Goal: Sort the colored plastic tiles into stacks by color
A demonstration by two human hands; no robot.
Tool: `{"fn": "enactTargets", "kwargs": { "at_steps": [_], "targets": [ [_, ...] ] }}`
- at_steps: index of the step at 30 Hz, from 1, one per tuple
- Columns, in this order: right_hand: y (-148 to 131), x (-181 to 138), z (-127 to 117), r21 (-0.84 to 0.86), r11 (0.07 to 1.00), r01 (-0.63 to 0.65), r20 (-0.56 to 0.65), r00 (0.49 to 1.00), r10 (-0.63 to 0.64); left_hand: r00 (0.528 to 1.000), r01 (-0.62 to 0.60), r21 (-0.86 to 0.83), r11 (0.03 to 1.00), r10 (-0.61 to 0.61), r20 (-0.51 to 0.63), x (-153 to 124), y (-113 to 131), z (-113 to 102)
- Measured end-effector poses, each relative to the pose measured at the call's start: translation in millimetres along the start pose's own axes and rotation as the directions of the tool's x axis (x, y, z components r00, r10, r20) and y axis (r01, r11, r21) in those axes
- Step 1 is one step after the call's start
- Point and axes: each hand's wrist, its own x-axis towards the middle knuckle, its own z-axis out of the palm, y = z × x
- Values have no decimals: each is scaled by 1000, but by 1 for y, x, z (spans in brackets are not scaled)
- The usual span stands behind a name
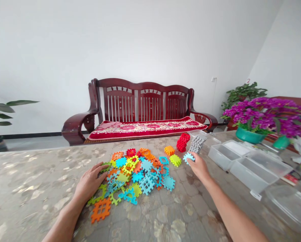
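A heap of notched plastic building tiles (146,184) in orange, blue, green and red lies spread on the table. At its left edge my left hand (91,179) lies palm down, fingers stretched over some green tiles. My right hand (198,166) grips a light blue building tile (188,158) between thumb and fingers, right of the heap. Close to it are a small stack of yellow-green tiles (175,160) and a stack of orange tiles (169,150). Behind the right hand stand a red bundle of pieces (183,142) and a grey bundle (196,144).
Clear plastic boxes (251,171) stand on the right of the patterned tabletop (162,222), with a transparent lid (291,205) nearer me. Purple flowers in a green pot (250,135) are behind them. A wooden bench (145,101) with a red cushion stands beyond the table.
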Motion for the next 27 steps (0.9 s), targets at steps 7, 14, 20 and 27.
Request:
{"fn": "enactTargets", "kwargs": {
  "at_steps": [7,14,20,27],
  "targets": [
    [30,11,14,-321,944,80,-18,996,-91,1000,-14,-4,1000,14,-24,1,-10,8],
    [30,7,25,-447,879,165,13,984,-178,1000,-13,2,1000,13,-6,2,-13,10],
    [29,6,27,-453,868,203,-35,969,-245,1000,-13,8,1000,13,-13,1,-12,9],
    [9,-7,39,-278,886,371,-78,911,-406,1000,-9,4,1000,9,-1,2,-13,11]
  ]
}}
